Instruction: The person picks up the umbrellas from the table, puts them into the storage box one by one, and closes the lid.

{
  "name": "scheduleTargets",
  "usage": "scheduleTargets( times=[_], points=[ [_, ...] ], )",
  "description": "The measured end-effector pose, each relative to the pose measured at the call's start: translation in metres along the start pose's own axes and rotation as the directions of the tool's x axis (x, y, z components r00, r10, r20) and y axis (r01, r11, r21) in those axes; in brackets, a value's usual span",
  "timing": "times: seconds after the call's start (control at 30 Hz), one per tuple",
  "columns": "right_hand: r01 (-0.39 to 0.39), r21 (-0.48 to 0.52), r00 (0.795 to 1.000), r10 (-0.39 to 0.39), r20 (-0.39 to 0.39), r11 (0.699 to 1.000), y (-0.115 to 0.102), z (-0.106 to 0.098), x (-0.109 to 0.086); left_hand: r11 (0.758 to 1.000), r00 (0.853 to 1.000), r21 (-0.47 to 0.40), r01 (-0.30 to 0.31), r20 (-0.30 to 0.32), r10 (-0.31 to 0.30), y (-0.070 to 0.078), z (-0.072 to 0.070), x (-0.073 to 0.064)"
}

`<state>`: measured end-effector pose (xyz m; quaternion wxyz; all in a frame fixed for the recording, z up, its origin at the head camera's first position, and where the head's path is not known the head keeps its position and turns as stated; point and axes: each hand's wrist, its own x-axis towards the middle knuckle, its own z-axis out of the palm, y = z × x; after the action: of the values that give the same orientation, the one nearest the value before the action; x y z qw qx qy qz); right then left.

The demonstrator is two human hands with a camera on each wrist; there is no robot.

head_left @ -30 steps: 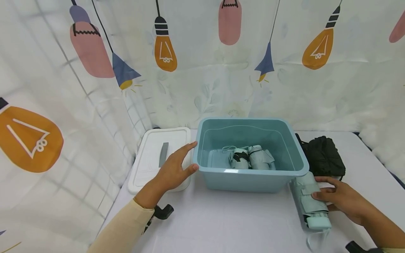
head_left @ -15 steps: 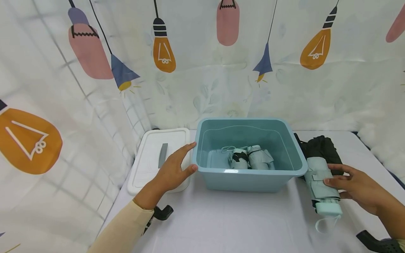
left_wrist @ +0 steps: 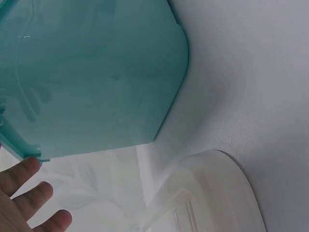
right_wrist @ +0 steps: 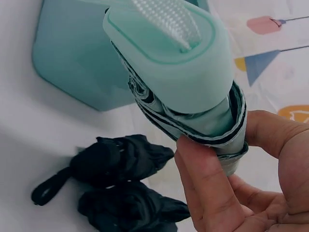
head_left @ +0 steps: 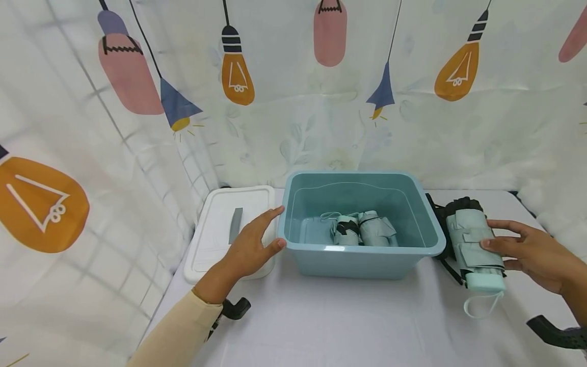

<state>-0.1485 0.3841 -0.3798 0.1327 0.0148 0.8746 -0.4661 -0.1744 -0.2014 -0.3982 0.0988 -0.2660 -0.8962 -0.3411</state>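
My right hand [head_left: 534,250] grips a folded mint-green umbrella [head_left: 474,239] by its middle, thumb on one side and fingers on the other. Its handle end, with a pale wrist strap [right_wrist: 169,21], points toward the right wrist camera. The umbrella is raised above two folded black umbrellas, one [right_wrist: 120,159] beside the other [right_wrist: 133,208]. My left hand [head_left: 249,250] rests with extended fingers at the left rim of a blue-green plastic bin [head_left: 344,262]. Inside the bin, two folded mint umbrellas, one [head_left: 347,232] and another [head_left: 377,232], lie side by side.
A white lid [head_left: 213,260] with a grey handle [head_left: 236,226] lies left of the bin. Everything stands on a white-covered table [head_left: 348,321]. A patterned curtain [head_left: 293,127] hangs behind and along the left side.
My right hand has lifted the mint umbrella off the table and carried it right and away from me, over the black umbrellas. My left hand has stayed at the bin's rim.
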Motion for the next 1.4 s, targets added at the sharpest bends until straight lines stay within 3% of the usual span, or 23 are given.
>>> scheduleTargets(
  times=[0.8, 1.4],
  points=[
    [0.026, -0.052, 0.999, -0.028, -0.034, 0.998, -0.038, -0.024, 0.015, 1.0, 1.0, 0.016, 0.004, 0.006, -0.004, 0.001, -0.001, 0.002],
    [0.081, -0.071, 0.997, -0.081, -0.004, 0.994, -0.073, -0.032, 0.023, 1.0, 1.0, 0.013, 0.015, 0.006, -0.015, -0.001, 0.0, 0.0]
  ],
)
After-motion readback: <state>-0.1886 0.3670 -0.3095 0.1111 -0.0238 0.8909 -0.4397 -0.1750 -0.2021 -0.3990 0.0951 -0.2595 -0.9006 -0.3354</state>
